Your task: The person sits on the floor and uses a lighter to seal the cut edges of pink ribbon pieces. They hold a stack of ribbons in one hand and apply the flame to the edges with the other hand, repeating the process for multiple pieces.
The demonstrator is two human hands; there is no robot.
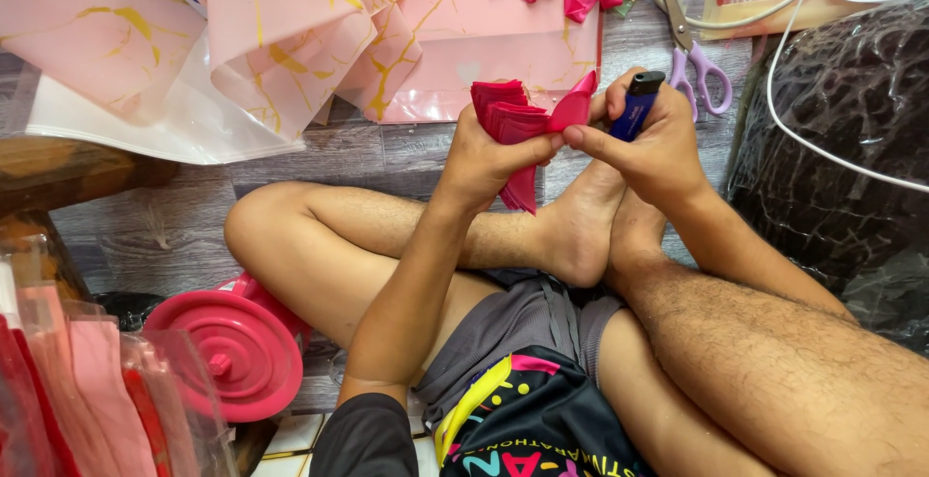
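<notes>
I see L hand (484,153) w/ grip clamped on folded red ribbon (513,119) above feet; R hand (653,143) grip clamped on blue lighter (634,107), upright, fingertip touching ribbon end.

pink gold-veined bags (290,42) | floor, top left || clear pink-red packets (87,390) | upright, bottom left

The person sat cross-legged, both arms reaching forward over the legs. The left hand (481,155) was closed in a loose fist, knuckles up, its thumb stretched rightward to meet the other hand. The right hand (650,138) was curled too, its fingers (590,135) pinched toward the left thumb and its thumb raised on top. The two hands touched at the fingertips, held just above the crossed bare feet
</notes>
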